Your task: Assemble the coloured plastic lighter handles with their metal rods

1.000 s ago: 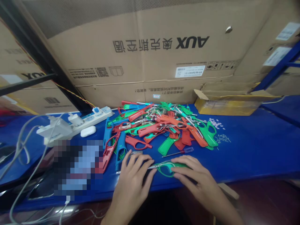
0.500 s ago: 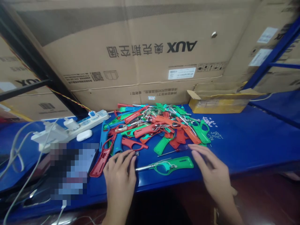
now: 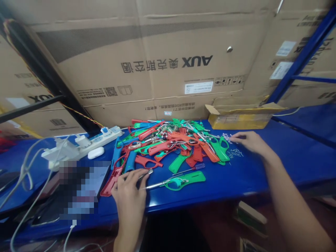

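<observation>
Half a second ago our right hand was beside the green plastic lighter half with a silver metal rod; now it reaches beyond that half, far to the right, at the small pale-pink scattered pieces — fingertips drawn together, though we cannot tell whether they grip one. Our left hand still curls by the half's rod end, pinching a slim silvery metal tube. The glossy blue tabletop spreads wide to the half's right — its front edge near the half, on our side.
</observation>
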